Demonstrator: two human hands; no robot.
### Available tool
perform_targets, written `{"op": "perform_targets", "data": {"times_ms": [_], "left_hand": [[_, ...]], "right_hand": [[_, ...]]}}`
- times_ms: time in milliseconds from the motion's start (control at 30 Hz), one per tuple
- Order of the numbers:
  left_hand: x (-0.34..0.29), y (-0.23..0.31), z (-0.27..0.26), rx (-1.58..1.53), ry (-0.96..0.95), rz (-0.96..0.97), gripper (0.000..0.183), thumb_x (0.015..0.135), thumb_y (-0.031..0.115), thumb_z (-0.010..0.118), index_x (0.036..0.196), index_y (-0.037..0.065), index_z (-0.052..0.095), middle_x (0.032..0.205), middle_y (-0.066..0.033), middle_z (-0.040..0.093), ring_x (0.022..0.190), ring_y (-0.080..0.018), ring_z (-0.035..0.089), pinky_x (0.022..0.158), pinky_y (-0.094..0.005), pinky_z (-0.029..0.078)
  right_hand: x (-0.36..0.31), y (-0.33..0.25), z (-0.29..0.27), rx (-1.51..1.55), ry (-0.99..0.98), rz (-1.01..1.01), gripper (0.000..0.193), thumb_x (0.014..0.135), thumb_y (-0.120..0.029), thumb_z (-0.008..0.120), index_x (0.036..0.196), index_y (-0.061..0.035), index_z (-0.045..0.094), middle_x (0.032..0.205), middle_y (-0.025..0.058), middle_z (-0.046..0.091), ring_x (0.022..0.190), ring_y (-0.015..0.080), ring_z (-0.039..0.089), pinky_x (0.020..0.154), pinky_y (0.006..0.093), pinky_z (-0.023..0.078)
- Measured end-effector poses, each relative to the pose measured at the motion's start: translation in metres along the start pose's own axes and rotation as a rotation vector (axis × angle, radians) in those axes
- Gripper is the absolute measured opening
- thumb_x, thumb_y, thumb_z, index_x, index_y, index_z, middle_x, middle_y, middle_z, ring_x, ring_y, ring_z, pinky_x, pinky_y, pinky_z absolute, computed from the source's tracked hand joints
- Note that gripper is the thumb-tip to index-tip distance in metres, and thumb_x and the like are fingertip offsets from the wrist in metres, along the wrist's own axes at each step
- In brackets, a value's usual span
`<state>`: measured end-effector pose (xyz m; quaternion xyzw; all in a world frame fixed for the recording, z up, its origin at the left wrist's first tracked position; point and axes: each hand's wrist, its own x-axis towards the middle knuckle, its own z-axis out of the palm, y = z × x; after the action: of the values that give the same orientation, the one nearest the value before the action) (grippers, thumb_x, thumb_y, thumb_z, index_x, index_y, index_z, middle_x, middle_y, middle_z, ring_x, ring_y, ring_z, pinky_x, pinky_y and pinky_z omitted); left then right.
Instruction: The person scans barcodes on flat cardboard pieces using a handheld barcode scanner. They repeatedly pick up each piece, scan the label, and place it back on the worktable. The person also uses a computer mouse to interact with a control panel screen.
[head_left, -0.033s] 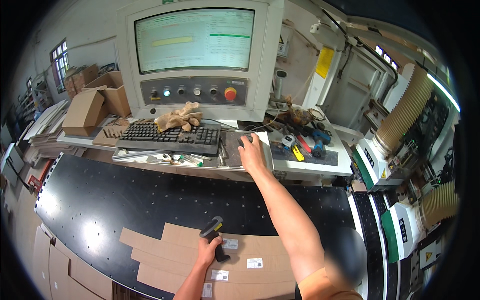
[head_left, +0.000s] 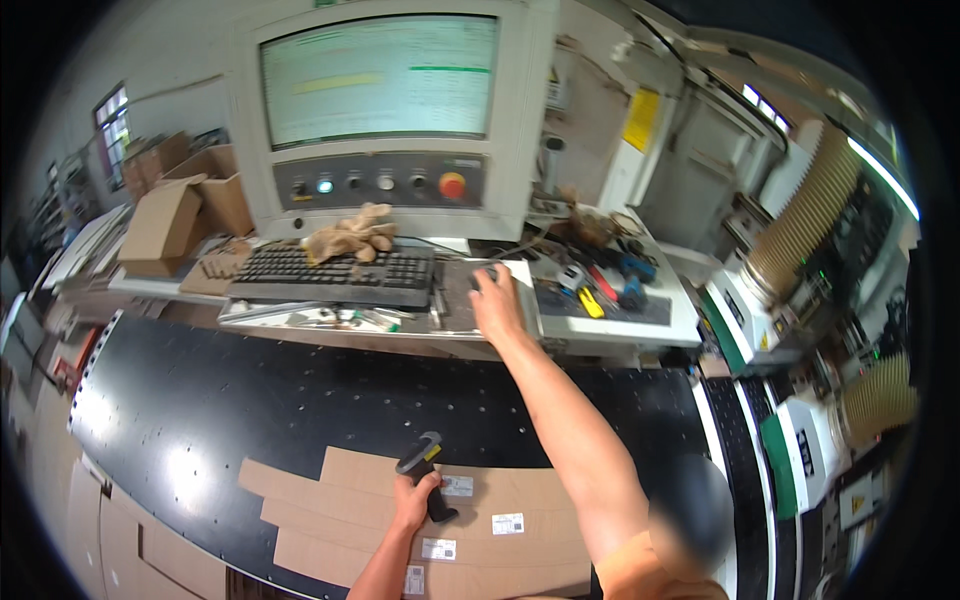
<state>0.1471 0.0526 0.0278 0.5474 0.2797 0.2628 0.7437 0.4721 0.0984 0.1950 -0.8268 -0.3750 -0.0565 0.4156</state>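
My left hand (head_left: 414,500) is closed around the grip of a black barcode scanner (head_left: 425,462) with a yellow mark. It holds the scanner above light brown flat boards (head_left: 340,515) that carry several white labels (head_left: 508,523). My right arm stretches forward to the console shelf. There my right hand (head_left: 496,305) rests over a dark computer mouse (head_left: 487,274), partly hidden under the fingers. Left of the mouse lies a dusty black keyboard (head_left: 330,277) with a pair of tan work gloves (head_left: 352,236) on its far edge. Behind stands a lit monitor (head_left: 380,85).
The boards lie on a black perforated machine table (head_left: 300,390). A control panel (head_left: 380,181) with a red knob sits below the monitor. Hand tools (head_left: 595,298) lie right of the mouse. Open cardboard boxes (head_left: 165,230) stand at left, ribbed hoses (head_left: 800,215) at right.
The view has shifted slightly, so the console sits a little farther left, and the picture is blurrier. Both hands keep their holds on the scanner and the mouse.
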Motion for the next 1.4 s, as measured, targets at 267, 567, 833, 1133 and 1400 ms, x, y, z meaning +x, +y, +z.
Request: {"op": "perform_targets", "data": {"times_ms": [267, 567, 833, 1133, 1400], "left_hand": [[0.004, -0.006, 0.004, -0.098, 0.001, 0.045, 0.018, 0.087, 0.014, 0.064, 0.095, -0.002, 0.061, 0.082, -0.0088, 0.063, 0.076, -0.0171, 0.062, 0.071, -0.0314, 0.049], [0.006, -0.006, 0.004, -0.093, -0.011, 0.048, 0.021, 0.087, 0.017, 0.065, 0.095, -0.002, 0.058, 0.083, -0.0103, 0.063, 0.077, -0.0185, 0.062, 0.073, -0.0334, 0.05], [0.0, -0.002, 0.005, -0.039, 0.025, 0.004, 0.022, 0.087, 0.019, 0.066, 0.098, 0.0, 0.062, 0.085, -0.0084, 0.065, 0.077, -0.0155, 0.062, 0.071, -0.0318, 0.05], [0.001, 0.001, 0.002, 0.012, -0.012, -0.023, 0.025, 0.09, 0.015, 0.066, 0.105, -0.005, 0.065, 0.089, -0.009, 0.069, 0.082, -0.0175, 0.067, 0.076, -0.0322, 0.052], [0.002, -0.003, 0.0, 0.021, -0.017, -0.027, 0.027, 0.09, 0.019, 0.067, 0.103, -0.005, 0.067, 0.089, -0.0092, 0.071, 0.083, -0.0168, 0.067, 0.078, -0.0319, 0.052]], "right_hand": [[0.0, 0.001, -0.004, -0.033, 0.0, 0.041, 0.038, 0.094, -0.013, 0.065, 0.131, -0.0053, 0.06, 0.145, 0.0258, 0.042, 0.131, 0.0437, 0.048, 0.107, 0.0482, 0.045], [-0.005, -0.005, -0.008, -0.29, 0.054, -0.103, 0.035, 0.094, -0.013, 0.066, 0.127, -0.0021, 0.061, 0.134, 0.0257, 0.044, 0.125, 0.0425, 0.048, 0.104, 0.0479, 0.046], [0.003, -0.004, -0.004, 0.238, 0.004, 0.162, 0.038, 0.092, -0.01, 0.065, 0.129, -0.0027, 0.06, 0.144, 0.0308, 0.043, 0.132, 0.0475, 0.046, 0.11, 0.0514, 0.042], [-0.007, -0.004, -0.009, -0.293, 0.073, -0.098, 0.042, 0.094, -0.013, 0.066, 0.135, -0.0081, 0.06, 0.147, 0.0211, 0.045, 0.126, 0.0409, 0.05, 0.106, 0.0474, 0.047], [-0.007, -0.003, -0.007, -0.364, 0.102, -0.136, 0.036, 0.093, -0.012, 0.063, 0.129, -0.0065, 0.065, 0.14, 0.0159, 0.05, 0.122, 0.039, 0.051, 0.101, 0.0476, 0.049]]}}
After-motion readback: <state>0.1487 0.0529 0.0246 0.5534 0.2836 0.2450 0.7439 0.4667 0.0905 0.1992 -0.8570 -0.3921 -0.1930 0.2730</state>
